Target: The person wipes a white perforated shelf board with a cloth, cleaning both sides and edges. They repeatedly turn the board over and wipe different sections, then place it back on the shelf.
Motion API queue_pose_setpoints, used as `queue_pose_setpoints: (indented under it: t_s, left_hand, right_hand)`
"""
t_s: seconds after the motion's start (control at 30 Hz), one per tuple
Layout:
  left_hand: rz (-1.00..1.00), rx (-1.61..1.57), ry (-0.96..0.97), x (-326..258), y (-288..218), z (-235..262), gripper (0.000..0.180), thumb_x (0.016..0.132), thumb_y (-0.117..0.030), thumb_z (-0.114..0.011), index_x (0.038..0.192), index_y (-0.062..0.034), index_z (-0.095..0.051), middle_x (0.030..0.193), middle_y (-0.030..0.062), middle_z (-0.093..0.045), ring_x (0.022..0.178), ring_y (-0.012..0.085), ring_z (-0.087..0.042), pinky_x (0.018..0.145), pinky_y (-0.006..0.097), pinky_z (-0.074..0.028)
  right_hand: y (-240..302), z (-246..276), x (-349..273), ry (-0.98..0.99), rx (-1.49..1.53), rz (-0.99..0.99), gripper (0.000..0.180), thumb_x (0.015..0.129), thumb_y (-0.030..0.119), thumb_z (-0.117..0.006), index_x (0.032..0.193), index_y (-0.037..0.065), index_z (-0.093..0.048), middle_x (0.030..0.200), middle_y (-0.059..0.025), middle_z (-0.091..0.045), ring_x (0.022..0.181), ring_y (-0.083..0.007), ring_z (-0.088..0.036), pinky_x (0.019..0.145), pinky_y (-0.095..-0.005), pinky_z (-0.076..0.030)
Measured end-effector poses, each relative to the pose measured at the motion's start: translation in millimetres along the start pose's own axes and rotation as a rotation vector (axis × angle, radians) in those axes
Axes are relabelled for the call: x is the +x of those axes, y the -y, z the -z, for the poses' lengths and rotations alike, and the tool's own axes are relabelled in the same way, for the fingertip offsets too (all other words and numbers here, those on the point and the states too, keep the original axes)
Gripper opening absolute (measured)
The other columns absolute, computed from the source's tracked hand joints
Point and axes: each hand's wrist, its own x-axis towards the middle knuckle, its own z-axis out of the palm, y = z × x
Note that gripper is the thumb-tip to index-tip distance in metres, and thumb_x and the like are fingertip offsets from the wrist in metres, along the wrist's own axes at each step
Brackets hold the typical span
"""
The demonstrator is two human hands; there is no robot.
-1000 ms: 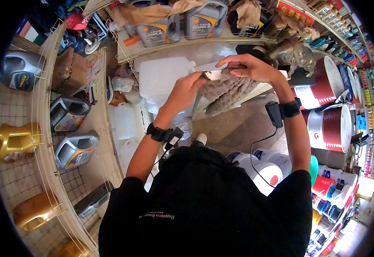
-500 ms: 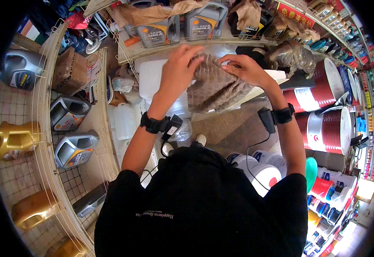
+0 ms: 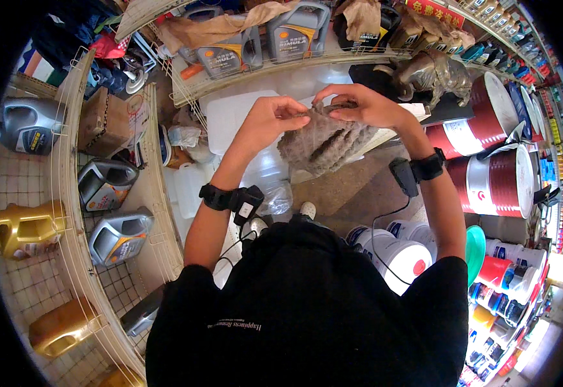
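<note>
A grey-brown, ribbed, fluffy cloth (image 3: 323,145) hangs in folds between my hands, in front of me. My left hand (image 3: 270,122) pinches its upper left edge between thumb and fingers. My right hand (image 3: 371,108) grips the bunched top edge, with the fingers curled over it. The lower part of the cloth hangs loose over a pale ledge. Each wrist carries a black strap with a small box.
Shelves on the left hold grey oil jugs (image 3: 121,235) and gold jugs (image 3: 30,229). More jugs (image 3: 297,33) line the far shelf. A metallic animal statue (image 3: 433,77) stands far right, near red drums (image 3: 497,180). White buckets (image 3: 397,261) are at my right.
My left hand has come down and now pinches the cloth's edge. My right hand has shifted slightly left. The cloth is gathered at the top and hangs in deeper folds.
</note>
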Motion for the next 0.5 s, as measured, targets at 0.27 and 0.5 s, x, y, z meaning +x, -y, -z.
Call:
queue_pose_setpoints:
  t_s: [0.27, 0.5]
  left_hand:
    - [-0.075, 0.182, -0.152, 17, 6, -1, 0.021, 0.081, -0.014, -0.07, 0.095, 0.0004, -0.068, 0.079, 0.0046, -0.066, 0.069, 0.0096, -0.056, 0.065, 0.025, -0.046]
    - [-0.061, -0.052, 0.07, -9, -5, -4, 0.031, 0.085, -0.01, -0.065, 0.114, 0.0003, -0.06, 0.094, 0.0017, -0.065, 0.087, 0.0098, -0.059, 0.079, 0.024, -0.046]
  right_hand:
    - [6, -13, 11, -0.283, -0.458, -0.266, 0.022, 0.088, 0.013, -0.062, 0.109, 0.008, -0.06, 0.072, -0.0056, -0.065, 0.07, -0.0114, -0.06, 0.064, -0.0306, -0.047]
    - [1, 0, -5, 0.001, 0.04, -0.009, 0.026, 0.087, 0.004, -0.061, 0.112, 0.003, -0.057, 0.098, -0.0015, -0.06, 0.09, -0.0096, -0.056, 0.08, -0.0278, -0.044]
